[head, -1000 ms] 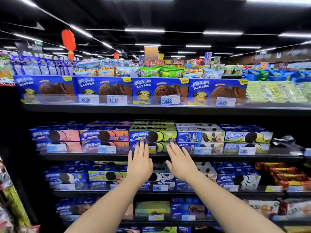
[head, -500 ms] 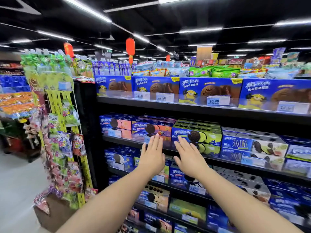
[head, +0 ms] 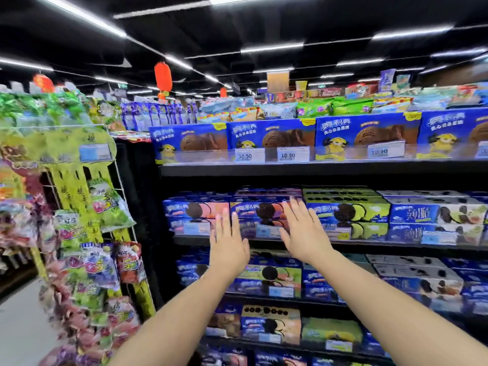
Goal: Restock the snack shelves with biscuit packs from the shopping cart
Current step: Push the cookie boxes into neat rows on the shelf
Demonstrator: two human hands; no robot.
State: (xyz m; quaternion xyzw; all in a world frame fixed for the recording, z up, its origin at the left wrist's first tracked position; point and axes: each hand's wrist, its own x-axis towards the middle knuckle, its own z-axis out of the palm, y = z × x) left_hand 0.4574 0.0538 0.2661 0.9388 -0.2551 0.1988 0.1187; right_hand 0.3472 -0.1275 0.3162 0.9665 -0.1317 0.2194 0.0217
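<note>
The black snack shelves (head: pixel 317 169) fill the middle and right of the view, and their right end and lowest tier are cut off by the frame. To their left stands a wire display rack (head: pixel 120 191) hung with bagged sweets (head: pixel 105 207). Motion blur smears the bags, so their printing cannot be read.

On the top shelf stand large blue biscuit boxes (head: pixel 269 136) showing a brown biscuit and a yellow cartoon figure. The rightmost one is cut off at the edge. The second shelf holds stacked sandwich-biscuit packs: a pink-fronted pack (head: pixel 195 210), an orange-fronted pack (head: pixel 261 210) and a green-fronted pack (head: pixel 348 210), with paler packs further right. More packs sit on the tiers below, partly hidden behind both forearms.

The left hand (head: pixel 228 249) and right hand (head: pixel 303 233) are raised side by side in front of the second shelf, backs to the camera, fingers straight and close together, holding nothing. Their fingertips overlap the orange-fronted pack, but it cannot be told whether they touch it.

Price tags (head: pixel 287 155) on the top shelf read 10.50. The tags lower down are too blurred to read. A red lantern (head: pixel 163 77) hangs from the dark ceiling.
</note>
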